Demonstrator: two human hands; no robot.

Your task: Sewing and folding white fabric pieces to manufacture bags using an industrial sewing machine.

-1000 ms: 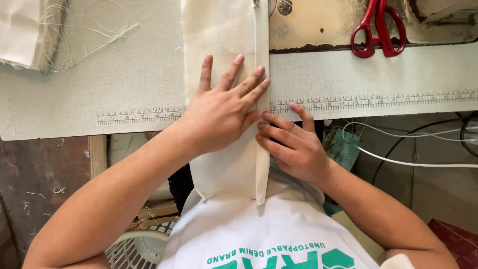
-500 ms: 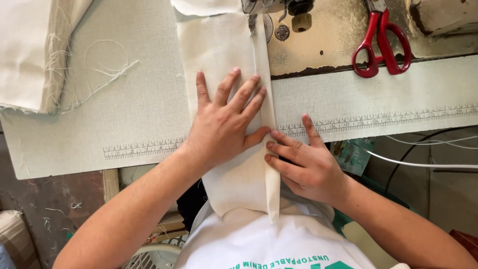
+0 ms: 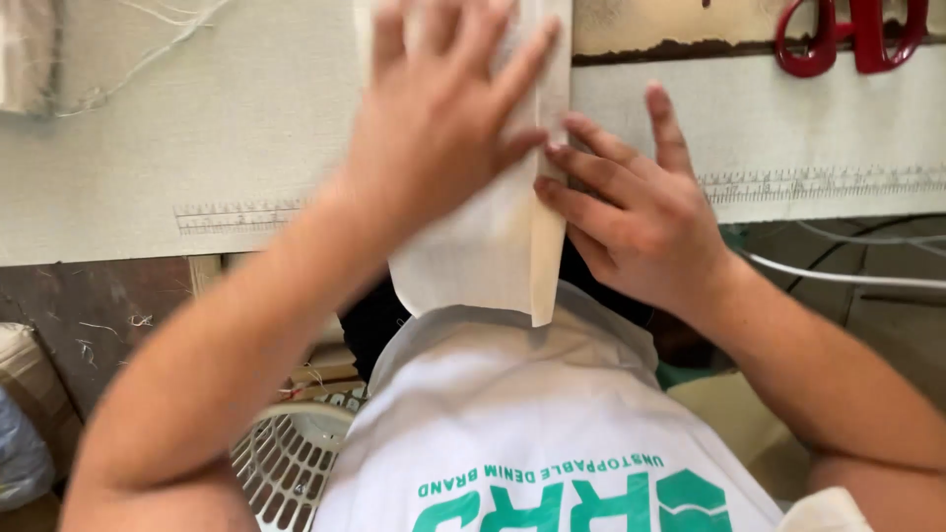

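Note:
A long strip of cream fabric (image 3: 483, 256) runs from the table's near edge towards the top of the view, its right edge folded over. My left hand (image 3: 443, 108) lies flat on the strip, fingers spread, pressing it onto the pale table (image 3: 197, 128). My right hand (image 3: 631, 207) rests beside it, fingertips pressing the folded right edge of the strip. Neither hand grips anything; both press down. The strip's loose end hangs off the table over my white shirt.
Red-handled scissors (image 3: 847, 39) lie at the top right on the machine bed. A printed ruler strip (image 3: 808, 182) runs along the table's front edge. A folded cream cloth stack (image 3: 25, 49) sits top left. A white fan grille (image 3: 286, 458) stands below, with cables (image 3: 847, 271) at right.
The view has moved closer and lower. Both hands have slid forward along the strip, away from my body, still pressing it flat.

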